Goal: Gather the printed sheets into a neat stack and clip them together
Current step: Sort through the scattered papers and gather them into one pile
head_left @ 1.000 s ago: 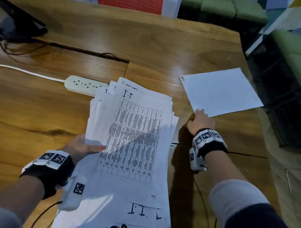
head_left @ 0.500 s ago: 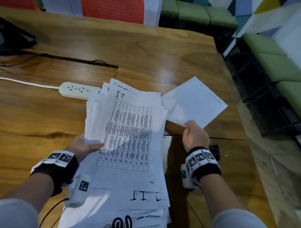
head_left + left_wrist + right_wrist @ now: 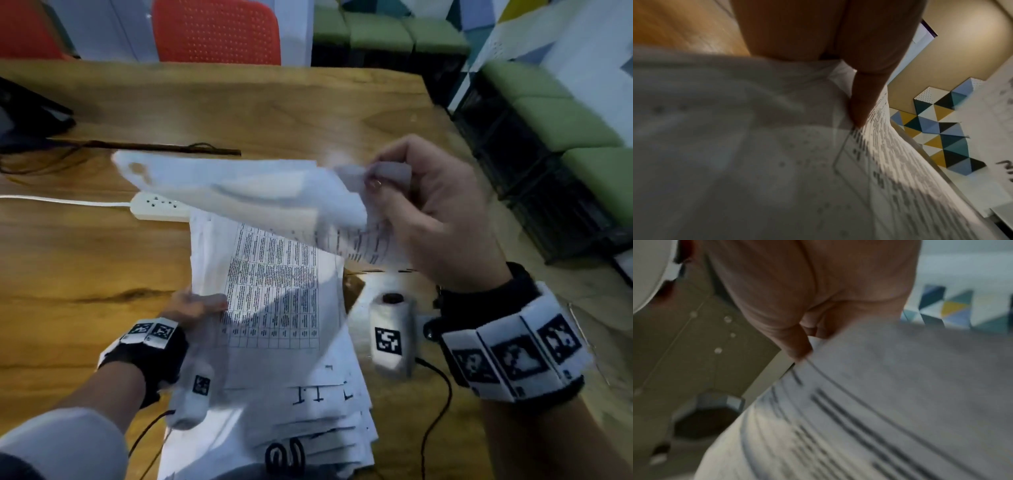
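A loose pile of printed sheets (image 3: pixel 274 308) with tables of text lies fanned out on the wooden table (image 3: pixel 85 260). My left hand (image 3: pixel 191 306) grips the pile's left edge, thumb on top; in the left wrist view the thumb (image 3: pixel 863 104) presses the top sheet (image 3: pixel 890 162). My right hand (image 3: pixel 424 209) pinches one corner of a single sheet (image 3: pixel 246 192) and holds it raised and curled over the far end of the pile. In the right wrist view the thumb (image 3: pixel 795 345) clamps that sheet (image 3: pixel 900 386). The picture is motion-blurred.
A white power strip (image 3: pixel 157 207) with its cable lies on the table just left of the pile's far end. A dark device (image 3: pixel 30 116) sits at the far left. Red chairs (image 3: pixel 215 32) stand behind the table, and green cushioned seats (image 3: pixel 561 116) on the right.
My right hand has picked the single sheet up off the table at the right and swung it up and left over the pile. My left hand kept its grip on the pile.
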